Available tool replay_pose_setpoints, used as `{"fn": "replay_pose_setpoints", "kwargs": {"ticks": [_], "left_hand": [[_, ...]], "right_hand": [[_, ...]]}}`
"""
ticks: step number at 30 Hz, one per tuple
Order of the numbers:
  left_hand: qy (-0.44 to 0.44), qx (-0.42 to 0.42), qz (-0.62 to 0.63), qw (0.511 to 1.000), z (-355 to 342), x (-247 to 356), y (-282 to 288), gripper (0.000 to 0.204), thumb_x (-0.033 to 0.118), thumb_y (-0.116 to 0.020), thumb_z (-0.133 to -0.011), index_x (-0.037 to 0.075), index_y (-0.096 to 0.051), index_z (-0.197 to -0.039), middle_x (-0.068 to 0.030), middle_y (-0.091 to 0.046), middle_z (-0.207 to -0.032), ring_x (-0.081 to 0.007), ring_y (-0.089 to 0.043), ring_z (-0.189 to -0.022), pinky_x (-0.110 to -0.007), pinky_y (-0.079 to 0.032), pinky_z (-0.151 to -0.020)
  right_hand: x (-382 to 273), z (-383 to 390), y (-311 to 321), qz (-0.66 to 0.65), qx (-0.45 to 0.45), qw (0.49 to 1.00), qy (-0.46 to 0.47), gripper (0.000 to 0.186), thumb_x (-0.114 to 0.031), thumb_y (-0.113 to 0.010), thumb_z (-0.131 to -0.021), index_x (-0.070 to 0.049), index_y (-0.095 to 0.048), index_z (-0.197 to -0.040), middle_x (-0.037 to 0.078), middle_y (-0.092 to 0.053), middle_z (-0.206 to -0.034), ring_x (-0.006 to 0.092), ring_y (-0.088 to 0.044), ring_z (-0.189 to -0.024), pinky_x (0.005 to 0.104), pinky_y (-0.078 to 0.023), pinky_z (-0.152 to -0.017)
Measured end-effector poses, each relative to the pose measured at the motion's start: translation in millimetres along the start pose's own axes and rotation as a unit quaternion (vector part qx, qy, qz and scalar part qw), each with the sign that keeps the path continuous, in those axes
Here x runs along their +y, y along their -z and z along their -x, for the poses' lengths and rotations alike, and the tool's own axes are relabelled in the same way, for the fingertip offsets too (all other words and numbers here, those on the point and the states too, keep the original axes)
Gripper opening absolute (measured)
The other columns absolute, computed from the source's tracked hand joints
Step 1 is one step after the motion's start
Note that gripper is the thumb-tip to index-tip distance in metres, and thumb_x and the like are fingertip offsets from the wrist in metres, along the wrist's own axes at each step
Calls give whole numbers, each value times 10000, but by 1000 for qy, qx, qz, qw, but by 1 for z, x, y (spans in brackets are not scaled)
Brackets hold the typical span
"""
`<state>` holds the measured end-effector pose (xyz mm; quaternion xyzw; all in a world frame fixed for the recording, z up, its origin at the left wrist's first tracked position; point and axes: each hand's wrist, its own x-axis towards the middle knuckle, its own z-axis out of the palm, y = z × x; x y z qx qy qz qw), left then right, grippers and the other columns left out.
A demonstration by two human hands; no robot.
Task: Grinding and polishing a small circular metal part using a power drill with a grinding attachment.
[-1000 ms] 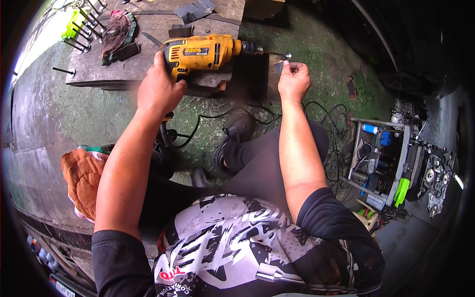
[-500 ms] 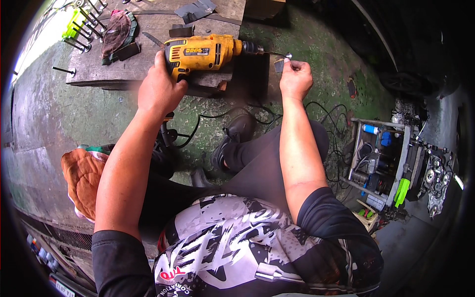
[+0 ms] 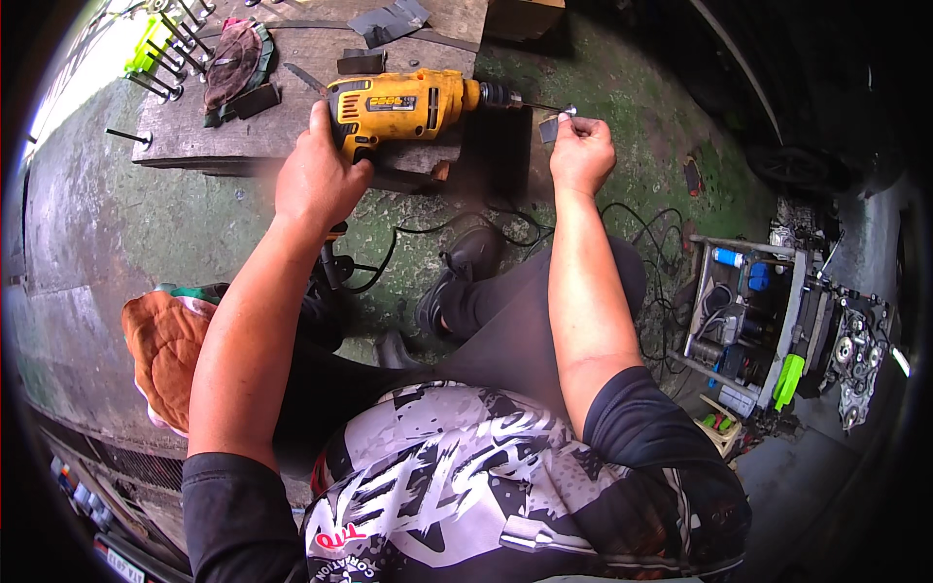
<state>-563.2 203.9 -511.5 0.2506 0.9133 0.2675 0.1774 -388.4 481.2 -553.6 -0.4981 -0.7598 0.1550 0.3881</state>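
My left hand (image 3: 319, 175) is wrapped round the handle end of a yellow and black corded power drill (image 3: 400, 105), which lies over the edge of a wooden bench. The chuck (image 3: 496, 94) points right and grips the thin stem of an engine valve (image 3: 536, 105). At the valve's small bright head, out past the bench, my right hand (image 3: 583, 155) pinches a folded piece of dark sandpaper (image 3: 549, 129) round the stem. The fingertips partly hide that contact.
Several valves (image 3: 160, 73) stand head-down at the bench's (image 3: 209, 146) far left. Near them lie a stained cloth (image 3: 233, 63), a saw blade (image 3: 306, 78) and dark sandpaper pieces (image 3: 389, 21). A black cable (image 3: 428, 230) crosses the green floor. A cart of parts (image 3: 743, 321) stands right.
The drill and my left hand have shifted very slightly right and down. My right hand keeps its pinch by the valve head, almost unmoved.
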Motion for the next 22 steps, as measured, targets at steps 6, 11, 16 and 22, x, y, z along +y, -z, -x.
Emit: {"fn": "replay_pose_setpoints", "kwargs": {"ticks": [6,11,16,22], "left_hand": [[6,-7,0,1000,0,0,0,909,219,-701,-745,-37,-263,-1500,-341,-598,-1225,-463,-611,-1135,-479,-499,-973],[2,-1,-7,1000,0,0,0,911,217,-704,-744,-35,-262,-1499,-339,-605,-1214,-466,-615,-1124,-483,-502,-966],[7,-5,-7,1000,1,1,1,911,224,-707,-743,-35,-264,-1496,-339,-606,-1212,-466,-616,-1122,-483,-502,-966],[6,-6,-6,1000,0,1,0,918,228,-708,-741,-27,-264,-1501,-339,-598,-1231,-463,-608,-1142,-478,-497,-977]], "right_hand": [[-1,1,-1,1,-10,1000,1,197,-189,-825,-809,-47,-689,-804,72,-727,-754,173,-688,-680,323,-545,-681],[-1,1,-2,-3,-22,1000,5,198,-184,-825,-809,-42,-687,-804,70,-727,-755,170,-687,-679,321,-544,-679],[-1,3,-4,0,-23,999,26,203,-178,-824,-809,-32,-683,-804,76,-726,-755,172,-687,-678,320,-544,-677],[-5,4,-3,-10,-56,998,5,200,-229,-802,-808,-68,-682,-814,115,-728,-819,300,-708,-796,422,-550,-752]]}}
